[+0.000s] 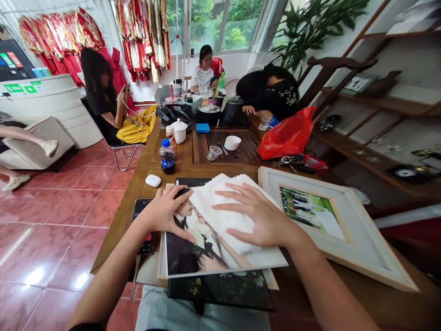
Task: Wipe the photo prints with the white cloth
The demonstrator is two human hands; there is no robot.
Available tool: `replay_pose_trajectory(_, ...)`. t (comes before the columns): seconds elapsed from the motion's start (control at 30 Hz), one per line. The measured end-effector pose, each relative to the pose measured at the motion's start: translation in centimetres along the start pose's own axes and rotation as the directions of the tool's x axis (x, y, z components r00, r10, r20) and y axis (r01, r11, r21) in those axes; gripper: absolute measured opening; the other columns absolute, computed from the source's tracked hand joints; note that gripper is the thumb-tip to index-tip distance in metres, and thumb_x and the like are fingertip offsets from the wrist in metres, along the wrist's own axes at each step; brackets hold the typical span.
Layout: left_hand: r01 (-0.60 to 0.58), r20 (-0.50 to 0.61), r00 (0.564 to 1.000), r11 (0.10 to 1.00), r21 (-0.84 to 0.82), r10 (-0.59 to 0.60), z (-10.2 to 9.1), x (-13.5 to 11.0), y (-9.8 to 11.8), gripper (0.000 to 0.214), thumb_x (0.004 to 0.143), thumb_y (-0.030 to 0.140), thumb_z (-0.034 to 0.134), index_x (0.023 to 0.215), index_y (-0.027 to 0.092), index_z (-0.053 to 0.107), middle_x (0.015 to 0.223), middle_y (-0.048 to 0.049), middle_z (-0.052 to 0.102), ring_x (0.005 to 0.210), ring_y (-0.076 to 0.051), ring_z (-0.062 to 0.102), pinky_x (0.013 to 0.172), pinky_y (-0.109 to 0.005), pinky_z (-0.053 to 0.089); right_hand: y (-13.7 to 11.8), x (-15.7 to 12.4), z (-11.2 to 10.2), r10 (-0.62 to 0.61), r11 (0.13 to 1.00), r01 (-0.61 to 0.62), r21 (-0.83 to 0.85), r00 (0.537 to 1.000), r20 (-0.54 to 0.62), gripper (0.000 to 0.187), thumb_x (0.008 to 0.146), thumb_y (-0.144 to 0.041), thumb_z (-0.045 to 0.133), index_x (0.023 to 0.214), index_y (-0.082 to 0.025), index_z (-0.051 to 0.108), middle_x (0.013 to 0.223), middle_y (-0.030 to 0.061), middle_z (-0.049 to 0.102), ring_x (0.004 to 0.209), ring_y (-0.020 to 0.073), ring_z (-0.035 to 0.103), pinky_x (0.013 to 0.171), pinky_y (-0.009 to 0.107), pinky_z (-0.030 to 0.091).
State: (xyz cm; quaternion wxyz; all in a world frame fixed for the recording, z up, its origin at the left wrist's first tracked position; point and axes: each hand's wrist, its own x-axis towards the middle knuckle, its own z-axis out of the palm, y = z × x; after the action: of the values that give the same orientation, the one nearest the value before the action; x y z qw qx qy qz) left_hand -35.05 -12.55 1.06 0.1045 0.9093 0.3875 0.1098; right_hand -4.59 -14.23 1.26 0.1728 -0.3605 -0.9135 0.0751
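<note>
A glossy wedding photo print (193, 255) lies on top of other frames at the near edge of the wooden table (144, 172). My right hand (257, 216) lies flat, fingers spread, on a folded white cloth (220, 202) that rests on the print. My left hand (167, 211) grips the print's left edge, thumb on top and fingers curled over its upper corner. A dark frame (220, 292) sticks out underneath towards me.
A pale wooden frame with a photo (337, 225) lies to the right. A phone (144, 230), white earbud case (153, 180), bottle (167, 156), teapot (179, 130), bowl (232, 142) and red bag (287, 135) are on the table. Three people sit at the far end.
</note>
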Motion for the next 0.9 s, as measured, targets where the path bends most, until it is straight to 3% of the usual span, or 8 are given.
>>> replay_pose_trajectory(0.33, -0.015, 0.062, 0.998, 1.000, 0.019, 0.014, 0.0, 0.2, -0.2, 0.119, 0.060, 0.083, 0.076, 0.154, 0.020, 0.042, 0.152, -0.0241, 0.044, 0.138, -0.045, 0.043, 0.110, -0.061, 0.035, -3.2, -0.1, -0.1, -0.174, 0.976, 0.148, 0.157, 0.971, 0.166, 0.058, 0.079, -0.061, 0.073, 0.133, -0.041, 0.066, 0.152, 0.0025, 0.054, 0.145, 0.0388, 0.039, 0.119, 0.070, 0.018)
replay_pose_trajectory(0.53, 0.003, 0.022, 1.000, 1.000, 0.009, -0.003, -0.2, 0.0, 0.1, 0.120, 0.059, 0.088, 0.072, 0.154, 0.021, 0.043, 0.154, -0.0201, 0.044, 0.140, -0.043, 0.042, 0.114, -0.059, 0.032, -0.5, -0.1, -0.2, -0.031, 0.997, 0.028, 0.076, 0.999, 0.039, 0.047, 0.080, -0.054, 0.074, 0.125, -0.039, 0.071, 0.147, 0.0029, 0.059, 0.141, 0.0387, 0.045, 0.116, 0.068, 0.027)
replay_pose_trajectory(0.7, 0.001, 0.026, 1.000, 1.000, 0.013, -0.001, -0.3, 0.0, 0.1, 0.123, 0.058, 0.090, 0.071, 0.154, 0.019, 0.044, 0.155, -0.0212, 0.043, 0.139, -0.044, 0.042, 0.113, -0.060, 0.033, 1.1, -0.3, -0.1, 0.069, 0.998, -0.068, 0.013, 0.996, -0.060, 0.042, 0.083, -0.051, 0.071, 0.123, -0.036, 0.072, 0.143, 0.0043, 0.062, 0.138, 0.0375, 0.049, 0.113, 0.066, 0.032)
replay_pose_trajectory(0.9, 0.010, 0.026, 1.000, 1.000, 0.017, -0.010, -0.3, 0.0, 0.3, 0.122, 0.058, 0.088, 0.074, 0.154, 0.020, 0.043, 0.153, -0.0204, 0.045, 0.139, -0.045, 0.042, 0.113, -0.061, 0.033, -0.6, -0.4, -0.1, -0.035, 0.999, 0.035, 0.041, 0.999, 0.015, 0.045, 0.082, -0.051, 0.072, 0.126, -0.039, 0.070, 0.146, 0.0030, 0.059, 0.141, 0.0391, 0.045, 0.114, 0.071, 0.025)
